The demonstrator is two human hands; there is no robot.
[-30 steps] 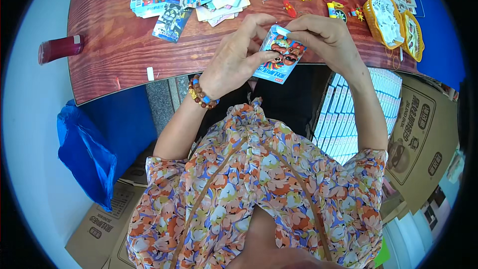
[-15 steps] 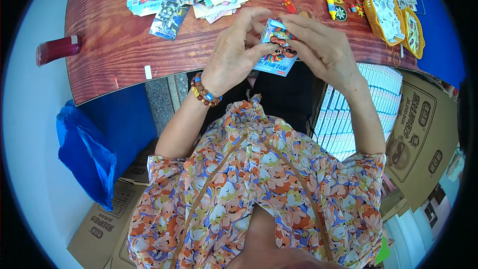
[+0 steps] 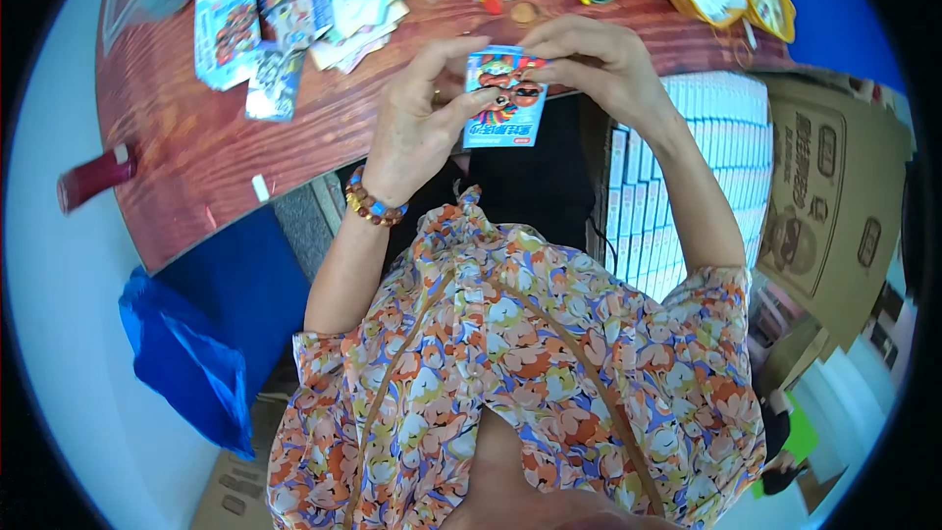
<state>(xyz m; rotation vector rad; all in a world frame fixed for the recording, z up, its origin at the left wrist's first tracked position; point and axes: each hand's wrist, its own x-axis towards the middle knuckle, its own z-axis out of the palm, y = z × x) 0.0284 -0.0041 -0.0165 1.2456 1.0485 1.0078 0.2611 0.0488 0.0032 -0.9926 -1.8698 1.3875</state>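
Blue cartoon-printed carton (image 3: 514,112) is held over the near edge of the wooden table (image 3: 196,128), left hand (image 3: 417,118) gripping, right hand (image 3: 601,64) pinching its upper corner; we judge top-end handling underway, next requiring steady support.

Flowered blouse (image 3: 530,334) with short, loose sleeves (image 3: 721,294)
Orange, white, purple and olive petals cover it, thin brown bands (image 3: 603,378) running down the front; brown, blue and gold-coloured beads (image 3: 373,203) circle the left wrist; black trousers (image 3: 540,177).
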